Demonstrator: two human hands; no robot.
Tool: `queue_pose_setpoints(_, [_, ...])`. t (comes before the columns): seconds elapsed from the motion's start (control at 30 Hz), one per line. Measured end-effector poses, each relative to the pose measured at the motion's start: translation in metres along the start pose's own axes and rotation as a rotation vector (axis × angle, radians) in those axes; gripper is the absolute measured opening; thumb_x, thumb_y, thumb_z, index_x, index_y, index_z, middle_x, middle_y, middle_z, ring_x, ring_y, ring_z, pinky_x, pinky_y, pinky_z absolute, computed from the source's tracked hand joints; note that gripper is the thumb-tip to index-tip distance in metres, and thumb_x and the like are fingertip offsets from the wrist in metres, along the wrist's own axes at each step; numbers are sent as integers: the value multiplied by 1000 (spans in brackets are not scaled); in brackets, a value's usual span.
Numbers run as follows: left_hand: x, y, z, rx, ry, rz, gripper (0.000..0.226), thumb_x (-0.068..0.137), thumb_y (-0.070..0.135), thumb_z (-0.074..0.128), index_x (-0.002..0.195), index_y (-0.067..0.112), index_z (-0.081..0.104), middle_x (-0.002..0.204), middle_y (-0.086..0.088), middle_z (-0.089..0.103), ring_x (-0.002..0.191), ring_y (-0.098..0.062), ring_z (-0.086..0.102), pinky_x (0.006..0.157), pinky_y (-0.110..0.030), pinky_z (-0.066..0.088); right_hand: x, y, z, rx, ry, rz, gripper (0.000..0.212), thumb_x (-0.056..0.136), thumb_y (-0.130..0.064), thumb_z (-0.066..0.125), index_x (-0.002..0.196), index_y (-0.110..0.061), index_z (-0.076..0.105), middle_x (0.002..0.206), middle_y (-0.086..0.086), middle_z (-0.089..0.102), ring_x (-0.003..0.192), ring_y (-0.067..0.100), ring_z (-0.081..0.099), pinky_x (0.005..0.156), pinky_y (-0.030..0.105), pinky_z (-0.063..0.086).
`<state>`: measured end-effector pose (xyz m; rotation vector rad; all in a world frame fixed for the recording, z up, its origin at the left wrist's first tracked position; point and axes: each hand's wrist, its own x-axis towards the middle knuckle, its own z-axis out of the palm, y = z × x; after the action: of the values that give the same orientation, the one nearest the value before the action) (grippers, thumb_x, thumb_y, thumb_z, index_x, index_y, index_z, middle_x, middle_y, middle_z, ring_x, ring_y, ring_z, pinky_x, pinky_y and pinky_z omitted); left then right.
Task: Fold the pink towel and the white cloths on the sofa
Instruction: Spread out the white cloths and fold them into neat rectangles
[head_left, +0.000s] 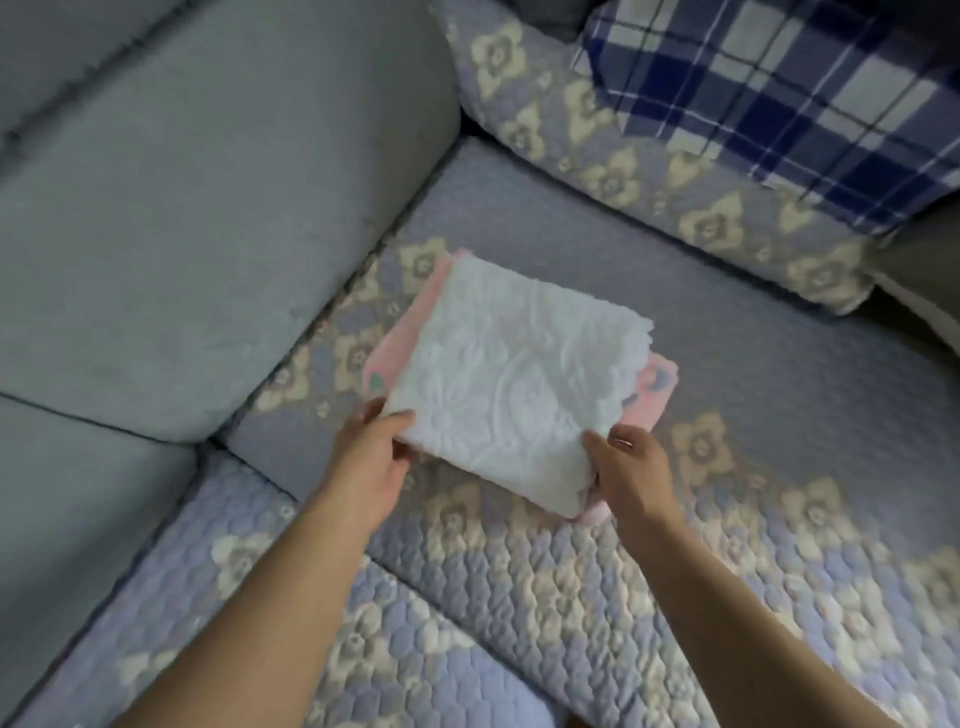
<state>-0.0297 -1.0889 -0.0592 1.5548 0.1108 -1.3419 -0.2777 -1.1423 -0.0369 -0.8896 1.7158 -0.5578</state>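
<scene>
A folded white cloth (511, 379) with an embossed flower pattern lies on top of the folded pink towel (657, 387), whose edges show at the left, right and near side. Both rest on the sofa seat (727, 332) with its quilted lilac flowered cover. My left hand (376, 452) grips the white cloth's near left corner, thumb on top. My right hand (631, 462) grips its near right corner, thumb on top and fingers tucked under the edge.
The grey sofa backrest (208, 208) rises at the left. At the far right a cushion in a flowered cover (597, 150) lies with a blue and white checked pillow (789, 88) on it. The quilted cover reaches the seat's front edge.
</scene>
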Motion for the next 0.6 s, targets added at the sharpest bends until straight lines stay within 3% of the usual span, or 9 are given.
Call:
queue_pose_setpoints(0.13, [8,-2,5,-58,88,127,48,89,-10,60,134,3,54,122,-18,69,102,-27,70,88,-42,56,-4,-10,2,-100,70,-35,7,87,-15,67,90,-10,62,73,3,61,65,19,55,61,31,46])
queue_pose_setpoints(0.23, [8,14,16,7,111,186,51,90,-9,61,137,10,53,122,-11,67,106,-26,68,94,-43,55,-5,-13,2,-99,19,27,15,78,-25,68,88,-14,62,77,3,67,72,23,65,70,44,60])
queue_pose_setpoints(0.3, [7,16,12,164,171,196,50,87,4,69,134,15,52,122,-10,65,105,-25,67,96,-46,55,3,-4,1,-100,-23,81,22,69,-34,67,86,-22,62,85,2,71,83,27,71,78,53,60])
queue_pose_setpoints(0.4, [-5,1,-5,356,255,113,65,73,51,73,126,20,51,119,-11,66,94,-28,69,82,-50,60,5,2,-2,-166,0,87,22,75,-36,65,93,-26,59,92,-2,70,90,26,69,83,49,59])
queue_pose_setpoints(0.43, [-17,-9,-7,362,251,75,63,78,55,69,126,17,52,115,-12,66,87,-27,68,74,-46,61,-2,-1,-4,-187,20,64,20,82,-32,64,99,-23,58,93,-3,69,91,24,68,80,45,59])
queue_pose_setpoints(0.53, [-75,-53,-16,369,256,-22,36,99,36,59,129,18,50,108,-9,65,82,-27,68,71,-41,58,-26,6,-16,-245,6,3,19,95,-22,57,113,-21,51,94,-3,65,83,14,63,61,27,46])
queue_pose_setpoints(0.6, [-117,-87,-26,358,260,-123,28,101,25,57,127,15,53,100,-10,67,82,-28,67,75,-39,56,-49,23,-26,-272,-111,33,22,94,-23,58,115,-18,53,95,-1,65,83,19,66,64,32,52])
